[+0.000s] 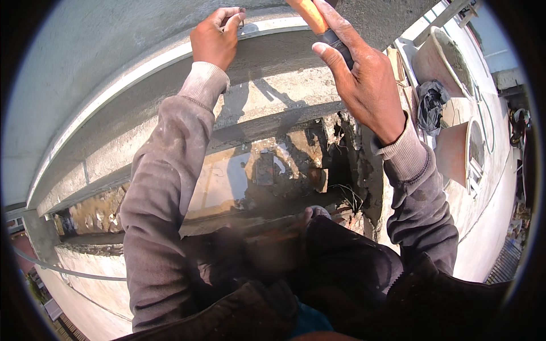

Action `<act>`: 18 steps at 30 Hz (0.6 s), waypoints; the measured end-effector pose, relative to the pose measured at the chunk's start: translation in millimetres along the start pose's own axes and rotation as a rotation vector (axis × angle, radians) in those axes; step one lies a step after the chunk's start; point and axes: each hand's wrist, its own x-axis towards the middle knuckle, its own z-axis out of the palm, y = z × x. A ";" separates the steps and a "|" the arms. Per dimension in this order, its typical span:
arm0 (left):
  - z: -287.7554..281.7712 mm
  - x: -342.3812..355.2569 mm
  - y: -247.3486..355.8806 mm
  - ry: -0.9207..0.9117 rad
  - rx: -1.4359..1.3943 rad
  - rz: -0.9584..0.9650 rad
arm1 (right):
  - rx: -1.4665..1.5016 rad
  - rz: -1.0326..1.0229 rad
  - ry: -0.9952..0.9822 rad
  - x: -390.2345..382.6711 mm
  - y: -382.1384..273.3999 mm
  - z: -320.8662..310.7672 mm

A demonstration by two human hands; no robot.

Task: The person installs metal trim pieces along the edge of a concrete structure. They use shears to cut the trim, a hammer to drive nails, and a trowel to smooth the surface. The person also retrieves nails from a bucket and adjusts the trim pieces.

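Note:
My left hand (215, 38) is raised at the white strip (276, 25) along the grey wall. Its thumb and fingers pinch a small thin dark piece that looks like a nail (243, 21). To the right of it, my right hand (367, 74) is wrapped around the orange and black handle of what looks like a hammer (311, 16). The tool's head lies beyond the top edge of the view. Both hands are apart from each other, and their shadows fall on the rough ledge (273, 94) below.
Below the ledge is a recess with a wet-looking floor (219, 184) and a broken masonry edge (364, 165). Two mortar-stained buckets (432, 62) and a black plastic bag (432, 102) stand on the right. A cable (74, 274) runs along the left. My legs (347, 250) are bent below.

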 end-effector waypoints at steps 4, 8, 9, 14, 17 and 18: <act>-2.6 1.6 -1.8 -0.097 0.052 -0.108 | -0.168 0.129 -0.228 10.8 -2.9 5.1; -4.6 0.4 1.9 -0.093 0.030 -0.103 | -0.038 -0.037 -0.034 14.8 4.4 7.8; -4.9 0.6 -1.2 -0.083 0.018 -0.084 | 0.015 -0.082 0.035 19.2 -1.7 7.8; 0.3 1.1 -8.2 -0.080 0.012 -0.047 | -0.160 -0.030 0.016 4.0 11.1 21.0; 1.4 -1.7 -1.7 -0.102 0.071 -0.044 | -0.301 0.088 -0.171 0.8 17.7 22.4; -2.1 -2.6 -1.8 -0.112 0.106 -0.044 | -0.284 0.054 -0.138 1.1 13.6 20.0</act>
